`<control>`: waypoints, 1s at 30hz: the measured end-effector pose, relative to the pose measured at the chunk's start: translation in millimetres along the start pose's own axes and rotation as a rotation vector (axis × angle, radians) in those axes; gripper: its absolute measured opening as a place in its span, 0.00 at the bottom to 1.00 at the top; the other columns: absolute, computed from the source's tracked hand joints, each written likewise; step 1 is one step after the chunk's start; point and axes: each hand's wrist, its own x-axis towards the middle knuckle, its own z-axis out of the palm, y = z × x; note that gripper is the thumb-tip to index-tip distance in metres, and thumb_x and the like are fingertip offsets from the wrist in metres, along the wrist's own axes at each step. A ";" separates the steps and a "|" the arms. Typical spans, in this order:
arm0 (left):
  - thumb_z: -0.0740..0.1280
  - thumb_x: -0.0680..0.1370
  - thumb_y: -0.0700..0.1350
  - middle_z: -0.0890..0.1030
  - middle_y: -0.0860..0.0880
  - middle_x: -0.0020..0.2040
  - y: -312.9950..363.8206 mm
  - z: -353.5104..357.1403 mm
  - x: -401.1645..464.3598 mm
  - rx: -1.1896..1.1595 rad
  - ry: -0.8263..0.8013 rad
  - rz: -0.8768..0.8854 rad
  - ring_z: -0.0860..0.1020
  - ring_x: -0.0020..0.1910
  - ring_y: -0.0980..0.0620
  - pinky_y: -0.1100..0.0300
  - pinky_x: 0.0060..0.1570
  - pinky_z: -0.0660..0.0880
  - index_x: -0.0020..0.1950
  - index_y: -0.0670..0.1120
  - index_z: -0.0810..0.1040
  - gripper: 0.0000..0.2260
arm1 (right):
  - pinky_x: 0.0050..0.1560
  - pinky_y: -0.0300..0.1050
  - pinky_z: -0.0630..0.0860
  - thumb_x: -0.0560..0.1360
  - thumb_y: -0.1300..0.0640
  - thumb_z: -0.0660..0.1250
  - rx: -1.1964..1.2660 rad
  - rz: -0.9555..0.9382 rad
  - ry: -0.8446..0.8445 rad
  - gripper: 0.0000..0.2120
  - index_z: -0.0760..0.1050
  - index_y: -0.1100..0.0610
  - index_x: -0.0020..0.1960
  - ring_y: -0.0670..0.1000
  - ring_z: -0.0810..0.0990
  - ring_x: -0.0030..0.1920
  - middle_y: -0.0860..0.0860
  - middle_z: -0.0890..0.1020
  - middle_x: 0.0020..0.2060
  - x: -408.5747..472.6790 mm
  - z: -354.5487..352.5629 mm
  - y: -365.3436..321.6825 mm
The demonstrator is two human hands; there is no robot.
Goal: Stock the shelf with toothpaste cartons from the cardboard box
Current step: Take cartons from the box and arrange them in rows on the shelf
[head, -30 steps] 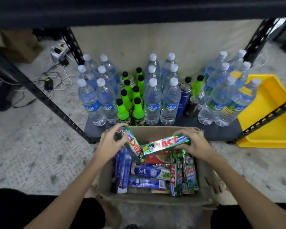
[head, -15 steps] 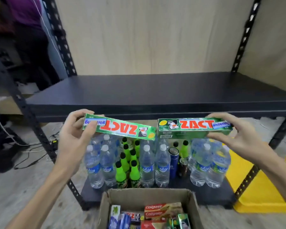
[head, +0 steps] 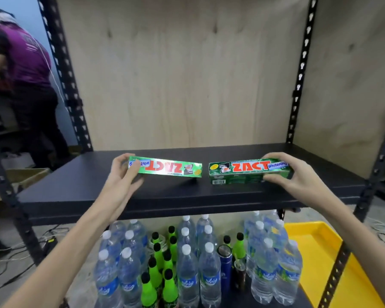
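Over the dark shelf board (head: pixel 80 192) I hold two green ZACT toothpaste cartons end to end. My left hand (head: pixel 122 176) grips the left carton (head: pixel 167 168) by its left end; its print is upside down and its right end hovers just above the board. My right hand (head: pixel 291 174) grips the right carton (head: pixel 247 172) by its right end, its lower edge at or near the board. A small gap separates the two cartons. The cardboard box is out of view.
Black perforated uprights (head: pixel 300 70) frame a plywood back panel (head: pixel 187 74). The lower shelf carries several water bottles (head: pixel 209 278), green bottles (head: pixel 169 283) and a blue can (head: pixel 225 270). A yellow bin (head: pixel 316 247) sits at lower right. A person in a purple shirt (head: pixel 25 54) bends at far left.
I lifted both cartons out of the box, raised them in front of the shelf edge, and now they are over the shelf board. The view tilted upward, so the box dropped out of sight.
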 end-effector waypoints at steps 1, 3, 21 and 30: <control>0.67 0.78 0.49 0.82 0.47 0.60 0.1 -2.6 7.3 0.012 -0.038 -0.020 0.79 0.64 0.52 0.53 0.67 0.74 0.62 0.51 0.71 0.13 | 0.55 0.44 0.80 0.73 0.55 0.76 -0.014 0.016 -0.011 0.21 0.75 0.40 0.62 0.44 0.79 0.58 0.41 0.80 0.57 4.9 -0.8 6.0; 0.67 0.78 0.48 0.82 0.48 0.61 3.4 -10.1 18.8 0.144 -0.149 -0.038 0.79 0.62 0.54 0.58 0.61 0.75 0.61 0.52 0.70 0.13 | 0.53 0.41 0.78 0.73 0.56 0.76 -0.040 0.055 -0.034 0.22 0.74 0.38 0.61 0.44 0.79 0.59 0.42 0.80 0.58 12.7 -3.6 17.4; 0.68 0.81 0.48 0.77 0.57 0.65 -49.1 41.4 136.7 0.960 -0.385 -0.015 0.76 0.59 0.62 0.63 0.62 0.70 0.73 0.60 0.67 0.22 | 0.61 0.49 0.78 0.69 0.36 0.74 -0.172 0.156 -0.131 0.24 0.73 0.34 0.63 0.43 0.79 0.59 0.42 0.80 0.59 85.3 -22.5 92.4; 0.69 0.81 0.47 0.75 0.52 0.67 -88.7 69.8 208.4 0.983 -0.217 0.002 0.74 0.59 0.53 0.60 0.60 0.69 0.79 0.53 0.62 0.28 | 0.59 0.46 0.73 0.75 0.44 0.73 -0.343 0.227 0.009 0.27 0.74 0.48 0.72 0.51 0.76 0.60 0.51 0.81 0.63 151.9 -16.4 160.5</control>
